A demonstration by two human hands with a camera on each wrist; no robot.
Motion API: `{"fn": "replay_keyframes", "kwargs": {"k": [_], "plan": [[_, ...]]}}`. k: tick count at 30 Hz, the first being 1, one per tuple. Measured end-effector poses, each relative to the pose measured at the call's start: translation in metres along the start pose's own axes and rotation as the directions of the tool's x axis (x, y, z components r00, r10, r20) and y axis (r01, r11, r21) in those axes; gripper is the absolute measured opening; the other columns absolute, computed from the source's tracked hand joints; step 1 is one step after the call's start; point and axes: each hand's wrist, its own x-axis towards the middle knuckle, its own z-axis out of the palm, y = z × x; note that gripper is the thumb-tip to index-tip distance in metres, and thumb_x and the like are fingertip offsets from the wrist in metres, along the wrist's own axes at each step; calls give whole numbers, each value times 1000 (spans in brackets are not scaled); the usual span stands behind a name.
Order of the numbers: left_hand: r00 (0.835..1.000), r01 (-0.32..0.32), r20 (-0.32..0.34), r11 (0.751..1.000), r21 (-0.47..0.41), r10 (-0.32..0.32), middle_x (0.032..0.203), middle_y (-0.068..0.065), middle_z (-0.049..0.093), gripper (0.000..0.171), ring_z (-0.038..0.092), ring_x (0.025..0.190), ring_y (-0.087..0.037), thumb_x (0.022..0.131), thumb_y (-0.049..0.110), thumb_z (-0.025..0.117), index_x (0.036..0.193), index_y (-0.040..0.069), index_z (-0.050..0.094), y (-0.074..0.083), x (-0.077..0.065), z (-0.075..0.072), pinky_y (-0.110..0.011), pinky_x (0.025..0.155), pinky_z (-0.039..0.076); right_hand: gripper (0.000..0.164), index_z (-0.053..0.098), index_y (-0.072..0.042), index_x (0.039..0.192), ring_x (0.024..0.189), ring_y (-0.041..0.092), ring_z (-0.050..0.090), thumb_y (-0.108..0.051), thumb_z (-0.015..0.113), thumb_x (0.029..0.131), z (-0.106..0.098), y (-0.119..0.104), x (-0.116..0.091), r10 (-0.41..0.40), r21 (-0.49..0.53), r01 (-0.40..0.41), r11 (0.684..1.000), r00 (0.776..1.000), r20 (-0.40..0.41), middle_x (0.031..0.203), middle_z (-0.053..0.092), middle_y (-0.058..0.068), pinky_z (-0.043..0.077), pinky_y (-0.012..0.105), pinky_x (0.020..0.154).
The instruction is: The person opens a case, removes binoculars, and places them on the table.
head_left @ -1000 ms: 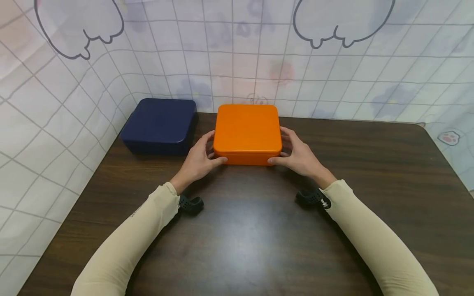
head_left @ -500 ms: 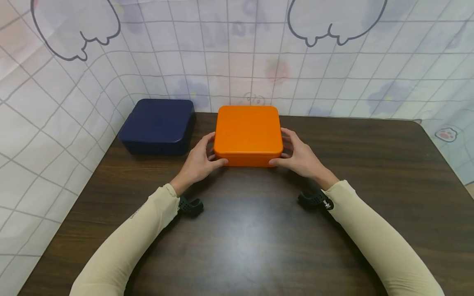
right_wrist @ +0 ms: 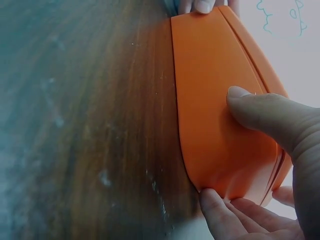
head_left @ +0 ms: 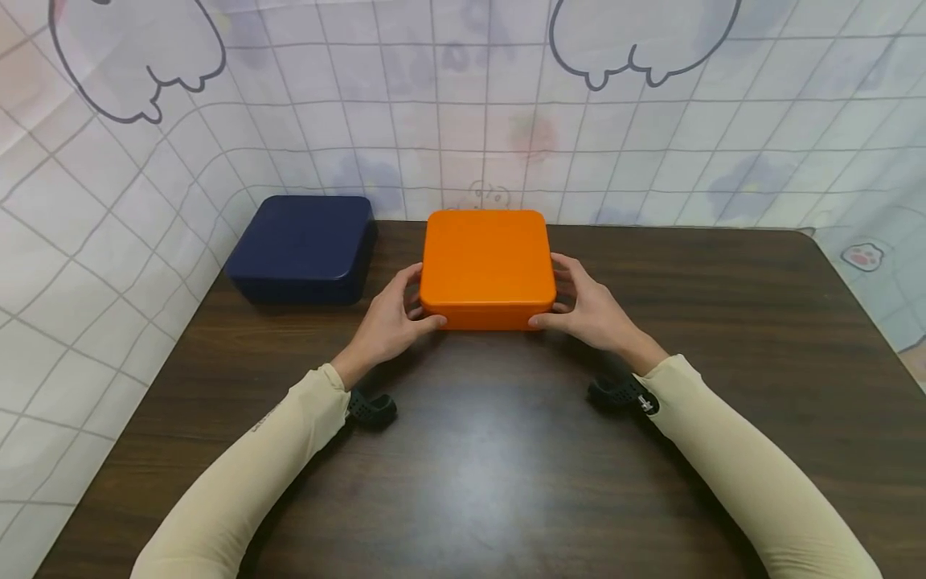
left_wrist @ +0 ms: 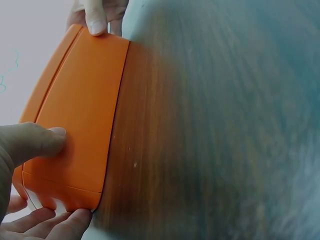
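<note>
The left hand and right hand grip the orange box from both sides, thumbs on its near face; it sits far on the table, right of a blue box.

In front of you, a glossy orange box with rounded corners sits flat on the desk, lid shut and facing up, near the far edge.
</note>
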Motion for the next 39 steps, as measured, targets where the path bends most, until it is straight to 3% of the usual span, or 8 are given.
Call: {"fn": "replay_keyframes", "kwargs": {"k": [16, 39], "plan": [[999, 15, 30, 1000, 0, -15, 167, -12, 34, 89, 47, 150, -31, 92, 15, 79, 163, 14, 25, 8, -1, 11, -42, 113, 50, 108, 17, -30, 164, 153, 28, 41, -39, 88, 83, -8, 13, -11, -13, -6, 13, 1000, 1000, -20, 169, 33, 6, 49, 47, 114], [997, -25, 73, 998, -52, 28, 164, -10, 37, 86, 48, 150, -28, 92, 8, 77, 162, 14, 27, 21, -4, 31, -40, 110, 52, 109, 13, -25, 166, 154, 32, 39, -34, 86, 85, -24, 20, -38, -20, -14, 20, 1000, 1000, -10, 169, 32, 11, 49, 49, 113]]}}
